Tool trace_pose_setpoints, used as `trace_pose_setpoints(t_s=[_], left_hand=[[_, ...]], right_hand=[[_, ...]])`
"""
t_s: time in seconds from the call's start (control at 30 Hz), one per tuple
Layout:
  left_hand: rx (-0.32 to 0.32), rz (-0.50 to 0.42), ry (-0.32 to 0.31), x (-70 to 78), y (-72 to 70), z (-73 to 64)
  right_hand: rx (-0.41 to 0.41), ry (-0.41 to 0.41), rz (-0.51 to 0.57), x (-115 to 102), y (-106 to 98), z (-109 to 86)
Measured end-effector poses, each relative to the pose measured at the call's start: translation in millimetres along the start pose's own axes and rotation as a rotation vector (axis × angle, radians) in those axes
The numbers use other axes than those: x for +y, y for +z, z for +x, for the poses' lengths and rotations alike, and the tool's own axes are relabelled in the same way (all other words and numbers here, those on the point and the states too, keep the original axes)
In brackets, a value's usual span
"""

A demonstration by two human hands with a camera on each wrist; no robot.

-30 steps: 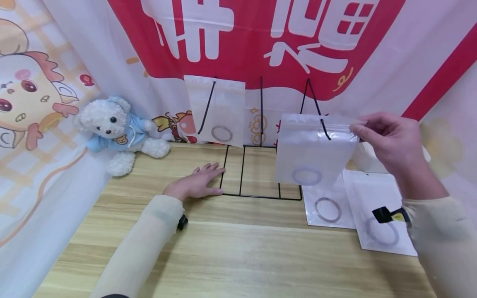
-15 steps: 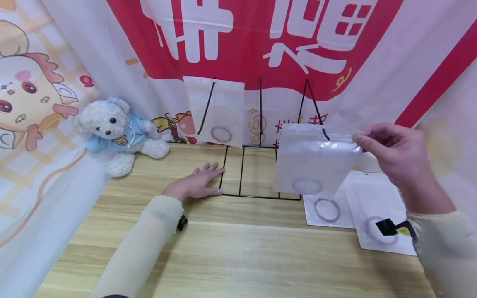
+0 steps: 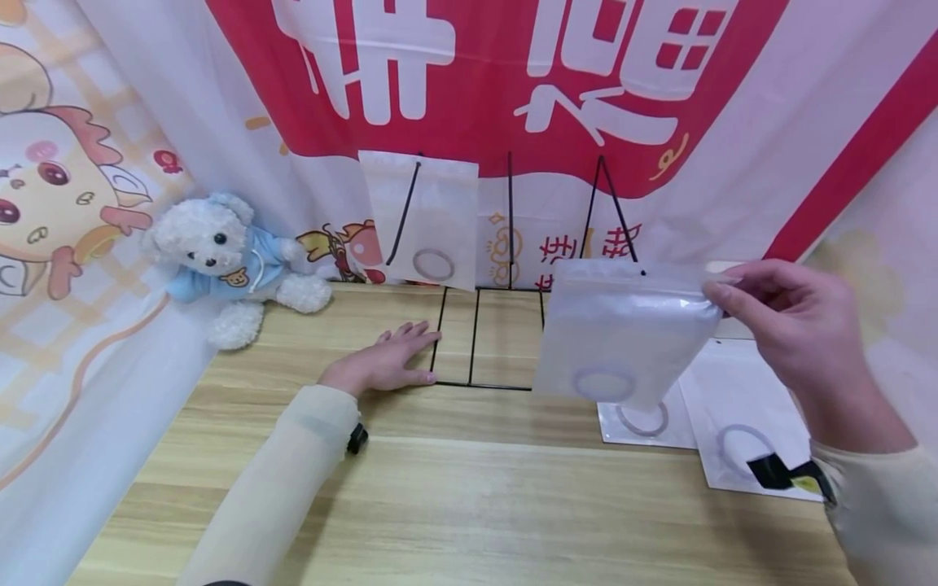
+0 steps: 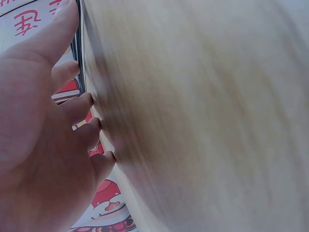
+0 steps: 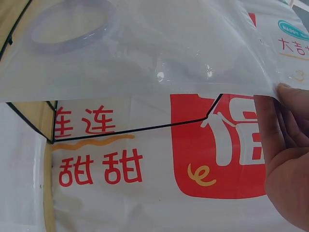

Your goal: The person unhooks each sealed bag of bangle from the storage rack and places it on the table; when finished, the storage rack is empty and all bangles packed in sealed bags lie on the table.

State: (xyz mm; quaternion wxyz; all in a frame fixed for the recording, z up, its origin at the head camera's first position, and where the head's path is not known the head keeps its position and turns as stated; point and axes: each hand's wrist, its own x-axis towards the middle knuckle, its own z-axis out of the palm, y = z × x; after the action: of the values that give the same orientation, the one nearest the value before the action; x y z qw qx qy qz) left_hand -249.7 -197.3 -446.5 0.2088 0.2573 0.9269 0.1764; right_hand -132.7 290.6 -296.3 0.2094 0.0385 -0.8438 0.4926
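Observation:
My right hand (image 3: 799, 325) pinches the upper right corner of a translucent zip bag (image 3: 623, 342) between thumb and fingers. A pale ring (image 3: 604, 382) shows inside, low in the bag. The bag tilts, and the tip of the rack's right black hook (image 3: 620, 216) is right at its top hole. In the right wrist view, the bag (image 5: 169, 53) spreads above that hook's wire. My left hand (image 3: 384, 360) rests on the table, fingers spread and fingertips at the left side of the black wire rack's base (image 3: 472, 350).
Another bagged ring (image 3: 425, 220) hangs on the left hook; the middle hook (image 3: 510, 220) stands beside it. Two more bags (image 3: 637, 427) (image 3: 755, 415) lie on the table (image 3: 469, 496) at right. A plush bear (image 3: 227, 260) sits at left before printed cloth.
My right hand has drawn the bag down and toward me along the right hook, so its hole is now at the hook's tip. The left hand stays put.

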Motion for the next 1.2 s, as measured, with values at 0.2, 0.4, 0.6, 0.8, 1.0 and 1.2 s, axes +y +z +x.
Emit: trace_pose_setpoints(t_s=[0.2, 0.4, 0.6, 0.8, 1.0, 1.2], left_hand=[[0.000, -0.003, 0.000, -0.2, 0.0, -0.3], [-0.003, -0.014, -0.002, -1.3, 0.4, -0.7], [-0.006, -0.009, -0.005, -2.0, 0.1, -0.1], [-0.006, -0.009, -0.002, -2.2, 0.3, 0.1], [-0.009, -0.005, -0.006, -2.5, 0.2, 0.3], [-0.008, -0.002, -0.004, -2.3, -0.4, 0.0]], right_hand=[[0.001, -0.038, 0.140, -3.5, -1.7, -9.4], [0.009, -0.125, 0.101, -4.9, 4.6, -20.0], [-0.056, -0.236, 0.305, 0.3, 14.9, -32.3], [-0.068, -0.310, 0.094, 0.0, 29.4, -49.6], [-0.110, -0.338, 0.054, -2.0, 44.2, -63.6], [-0.125, -0.198, 0.154, -4.1, 59.0, -74.8]])
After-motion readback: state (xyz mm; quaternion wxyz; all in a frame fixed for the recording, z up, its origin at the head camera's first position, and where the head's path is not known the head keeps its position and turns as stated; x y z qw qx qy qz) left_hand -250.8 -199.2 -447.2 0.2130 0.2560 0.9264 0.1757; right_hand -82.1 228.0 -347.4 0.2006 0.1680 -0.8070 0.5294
